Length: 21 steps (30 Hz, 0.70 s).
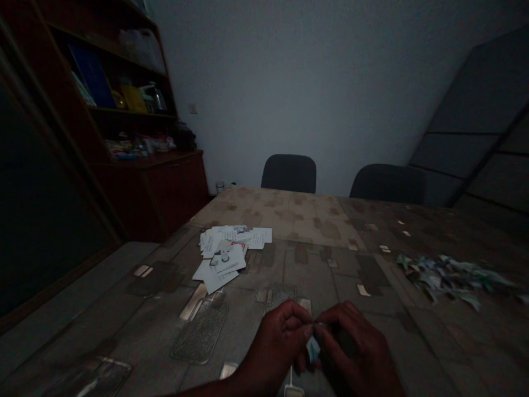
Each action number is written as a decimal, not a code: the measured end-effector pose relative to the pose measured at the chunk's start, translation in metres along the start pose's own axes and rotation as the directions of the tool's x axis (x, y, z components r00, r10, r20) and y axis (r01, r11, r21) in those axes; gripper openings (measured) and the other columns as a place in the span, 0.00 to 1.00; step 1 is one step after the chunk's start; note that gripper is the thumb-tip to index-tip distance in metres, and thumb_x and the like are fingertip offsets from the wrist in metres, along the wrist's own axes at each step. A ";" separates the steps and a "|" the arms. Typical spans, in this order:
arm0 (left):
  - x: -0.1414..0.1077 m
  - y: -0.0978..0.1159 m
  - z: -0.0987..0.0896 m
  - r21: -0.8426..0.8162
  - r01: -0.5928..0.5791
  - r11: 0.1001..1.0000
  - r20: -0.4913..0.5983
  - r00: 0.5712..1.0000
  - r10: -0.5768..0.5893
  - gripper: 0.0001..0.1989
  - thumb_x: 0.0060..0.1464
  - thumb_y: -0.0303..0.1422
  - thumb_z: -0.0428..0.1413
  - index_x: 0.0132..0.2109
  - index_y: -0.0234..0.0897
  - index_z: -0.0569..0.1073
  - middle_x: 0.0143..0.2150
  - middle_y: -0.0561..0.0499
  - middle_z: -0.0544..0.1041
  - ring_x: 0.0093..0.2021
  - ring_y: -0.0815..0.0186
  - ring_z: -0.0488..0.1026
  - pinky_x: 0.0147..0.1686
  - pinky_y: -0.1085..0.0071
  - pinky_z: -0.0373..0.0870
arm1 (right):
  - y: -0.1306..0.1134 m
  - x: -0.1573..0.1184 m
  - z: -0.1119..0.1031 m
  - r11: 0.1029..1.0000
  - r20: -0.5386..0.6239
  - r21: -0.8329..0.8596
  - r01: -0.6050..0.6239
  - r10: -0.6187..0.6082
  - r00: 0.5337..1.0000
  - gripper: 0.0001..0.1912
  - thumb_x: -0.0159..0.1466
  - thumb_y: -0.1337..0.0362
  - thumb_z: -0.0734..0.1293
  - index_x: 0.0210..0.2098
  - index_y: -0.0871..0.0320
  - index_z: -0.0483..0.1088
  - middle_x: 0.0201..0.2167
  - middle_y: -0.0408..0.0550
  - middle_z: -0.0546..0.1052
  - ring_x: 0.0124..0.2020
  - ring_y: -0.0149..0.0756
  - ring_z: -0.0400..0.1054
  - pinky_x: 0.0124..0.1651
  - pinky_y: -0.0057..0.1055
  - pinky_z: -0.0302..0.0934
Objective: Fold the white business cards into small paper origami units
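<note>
Close together near the table's front edge, my left hand (285,334) and my right hand (355,344) pinch a small piece of paper (313,349) between their fingertips. Its visible part is pale with a light blue patch; the fingers cover the rest. Both hands are closed, thumbs against forefingers. To the right lies a heap of crumpled or folded paper pieces (454,275), whitish with green tints. Left of centre, a loose pile of flat white printed paper slips (227,259) overlaps on the table.
A patterned cloth covers the table (297,220). Two dark chairs (288,172) stand at its far side, before a plain wall. A wooden cabinet (173,184) with filled shelves rises at the left. The room is dim.
</note>
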State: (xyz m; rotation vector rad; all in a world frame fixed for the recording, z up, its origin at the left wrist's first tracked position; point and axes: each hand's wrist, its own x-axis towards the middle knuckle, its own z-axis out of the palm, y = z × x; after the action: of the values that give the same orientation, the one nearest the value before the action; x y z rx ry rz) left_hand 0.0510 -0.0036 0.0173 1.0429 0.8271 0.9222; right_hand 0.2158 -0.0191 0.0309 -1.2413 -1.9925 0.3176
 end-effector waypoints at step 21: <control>0.008 0.003 -0.006 -0.180 0.082 0.980 -0.034 0.995 -0.089 0.20 0.44 0.45 0.65 0.33 0.34 0.68 0.23 0.49 0.78 0.22 0.67 0.74 0.20 0.76 0.64 | 0.001 0.005 0.003 0.611 0.290 0.646 -0.456 0.357 0.888 0.18 0.62 0.48 0.67 0.31 0.58 0.72 0.24 0.45 0.77 0.29 0.38 0.72 0.35 0.32 0.62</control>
State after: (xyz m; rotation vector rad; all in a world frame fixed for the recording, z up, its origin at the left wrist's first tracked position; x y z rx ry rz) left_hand 0.0484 0.0057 0.0172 0.8292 0.8028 0.9299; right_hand 0.2132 -0.0137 0.0305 -1.1442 -1.4030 1.2986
